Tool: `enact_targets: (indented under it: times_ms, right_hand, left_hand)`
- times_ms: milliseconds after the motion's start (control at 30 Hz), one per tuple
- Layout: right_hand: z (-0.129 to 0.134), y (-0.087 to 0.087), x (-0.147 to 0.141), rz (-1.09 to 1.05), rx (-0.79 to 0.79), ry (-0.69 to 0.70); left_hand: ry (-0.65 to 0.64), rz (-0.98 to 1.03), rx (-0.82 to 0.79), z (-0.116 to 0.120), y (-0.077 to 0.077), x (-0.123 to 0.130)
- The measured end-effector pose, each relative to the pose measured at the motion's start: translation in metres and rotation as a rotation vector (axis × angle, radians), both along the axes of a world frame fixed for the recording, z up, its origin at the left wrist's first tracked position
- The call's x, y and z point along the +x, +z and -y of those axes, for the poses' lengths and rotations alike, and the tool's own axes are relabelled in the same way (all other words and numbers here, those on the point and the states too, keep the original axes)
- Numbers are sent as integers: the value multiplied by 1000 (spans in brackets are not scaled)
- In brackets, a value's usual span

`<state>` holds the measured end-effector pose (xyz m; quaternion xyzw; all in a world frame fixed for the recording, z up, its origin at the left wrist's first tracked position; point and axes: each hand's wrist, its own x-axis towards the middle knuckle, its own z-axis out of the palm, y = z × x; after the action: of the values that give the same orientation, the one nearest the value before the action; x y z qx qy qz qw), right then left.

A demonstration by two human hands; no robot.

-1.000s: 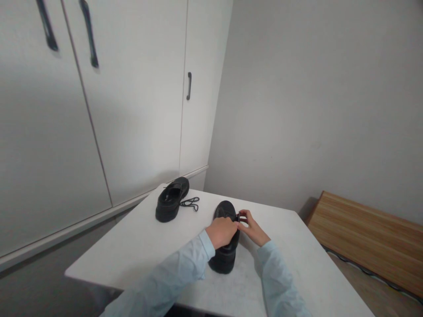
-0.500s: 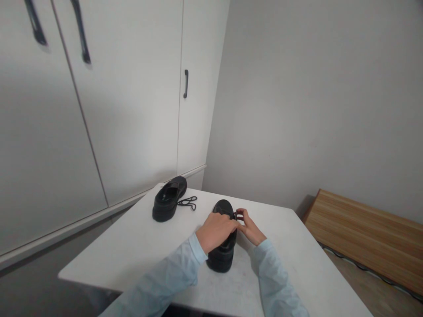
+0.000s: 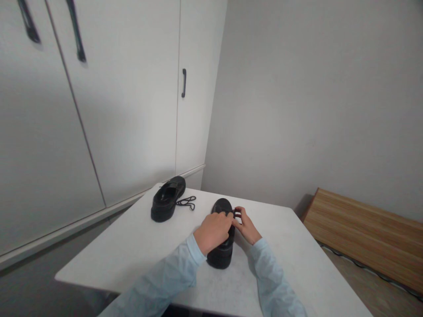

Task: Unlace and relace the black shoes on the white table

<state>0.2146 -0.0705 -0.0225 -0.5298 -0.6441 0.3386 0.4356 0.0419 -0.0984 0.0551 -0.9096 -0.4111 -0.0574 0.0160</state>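
A black shoe [image 3: 220, 255] stands on the white table [image 3: 158, 255], its toe pointing away from me. My left hand [image 3: 214, 230] lies across its upper with the fingers closed; what they pinch is hidden. At the shoe's right side, my right hand [image 3: 245, 225] has its fingers bent together around a dark lace, only a small part of which shows. Farther back on the left stands a second black shoe [image 3: 164, 204], with a looped black lace [image 3: 187, 202] lying on the table to its right.
White cabinet doors [image 3: 125, 110] with dark handles rise behind the table on the left. A grey wall [image 3: 313, 97] stands behind and to the right. A wood-grain panel [image 3: 363, 233] is on the right beyond the table edge, with a dark cable along its lower edge.
Both hands have shifted slightly left in the view, and my left fingers sit a little farther from the shoe's right side. The camera view has moved slightly.
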Motion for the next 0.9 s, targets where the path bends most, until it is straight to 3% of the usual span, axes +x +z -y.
enact_targets:
  times_ms: [267,500,767,900]
  right_hand:
    - [-2,-2,-1,1,-1,-6]
    - [-3,-5,0,24,28,-15]
    - [-7,-10,2,35,70,-13]
    - [-6,-9,1,21,80,-16]
  left_hand:
    - [72,-11,26,7,6,-9]
    - [38,44,115,18,12,-11]
    - [26,20,187,22,-5,-15]
    - [-30,110,315,22,-10,-19]
